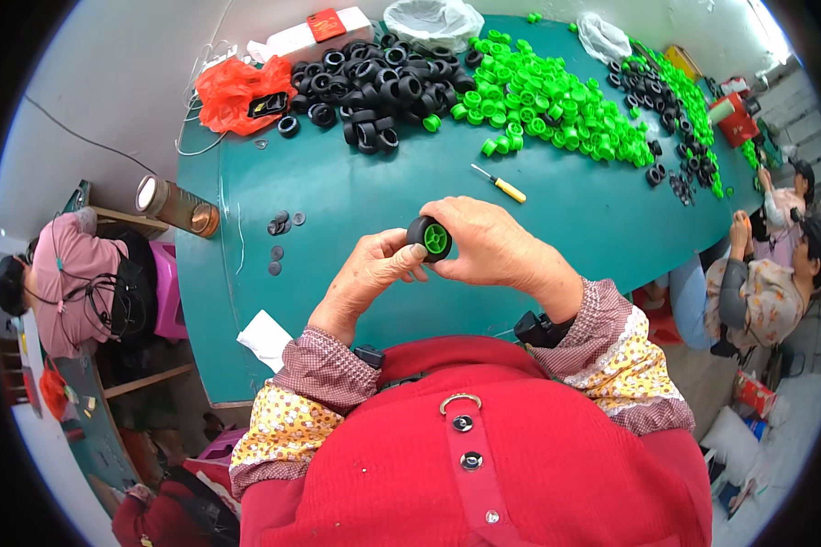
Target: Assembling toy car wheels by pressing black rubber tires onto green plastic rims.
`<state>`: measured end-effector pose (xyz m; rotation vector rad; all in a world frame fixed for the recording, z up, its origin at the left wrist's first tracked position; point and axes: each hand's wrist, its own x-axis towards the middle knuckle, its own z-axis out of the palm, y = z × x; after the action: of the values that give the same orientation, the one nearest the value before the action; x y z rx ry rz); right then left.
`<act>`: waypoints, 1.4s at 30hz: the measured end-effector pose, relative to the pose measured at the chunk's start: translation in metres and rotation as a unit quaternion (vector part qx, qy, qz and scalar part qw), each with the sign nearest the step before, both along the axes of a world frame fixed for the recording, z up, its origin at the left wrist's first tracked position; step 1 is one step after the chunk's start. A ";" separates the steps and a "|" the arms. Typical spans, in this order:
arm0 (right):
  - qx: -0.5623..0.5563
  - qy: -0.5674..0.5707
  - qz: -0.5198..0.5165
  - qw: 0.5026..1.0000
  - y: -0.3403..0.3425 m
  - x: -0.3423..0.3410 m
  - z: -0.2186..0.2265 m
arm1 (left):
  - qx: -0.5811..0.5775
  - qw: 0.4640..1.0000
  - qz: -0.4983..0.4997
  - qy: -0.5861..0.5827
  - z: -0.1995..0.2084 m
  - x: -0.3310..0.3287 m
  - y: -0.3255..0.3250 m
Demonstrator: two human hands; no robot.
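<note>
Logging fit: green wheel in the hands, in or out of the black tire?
In: the green wheel sits inside the black tire, which rings its face. Fully seated: cannot tell.

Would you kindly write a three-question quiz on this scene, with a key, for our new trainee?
1. What do the left hand and right hand hold together?
A) a drink bottle
B) a black tyre with a green hub
C) a flat dark disc

2. True or false: the yellow-handled screwdriver lies loose on the table.

3. Fill in: the big heap of black tyres lies between the red-orange plastic bag and a heap of green ____.

Key: 1. B; 2. true; 3. hubs
</note>
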<state>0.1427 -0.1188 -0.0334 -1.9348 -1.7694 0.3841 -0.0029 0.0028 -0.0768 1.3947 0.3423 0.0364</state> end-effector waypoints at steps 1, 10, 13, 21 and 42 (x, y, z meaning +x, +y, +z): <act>0.048 0.046 0.001 0.998 -0.002 0.001 0.002 | -0.062 0.998 -0.006 -0.014 0.002 0.000 0.001; 0.045 0.510 -0.035 0.858 -0.014 0.006 0.008 | -0.206 0.974 0.035 -0.089 0.043 0.008 0.000; 0.078 0.530 -0.030 0.844 -0.014 0.002 0.000 | -0.161 0.985 0.037 -0.053 0.049 0.010 -0.002; 0.160 0.483 -0.048 0.859 -0.009 -0.006 -0.015 | 0.224 0.967 0.100 -0.063 0.046 0.012 -0.016; 0.050 0.346 -0.030 0.937 -0.017 -0.022 0.013 | -0.184 0.966 0.143 -0.107 0.047 -0.011 -0.026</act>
<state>0.1210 -0.1360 -0.0201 -1.5094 -1.2336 0.8176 -0.0136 -0.0233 -0.0297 0.9541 0.3462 0.3430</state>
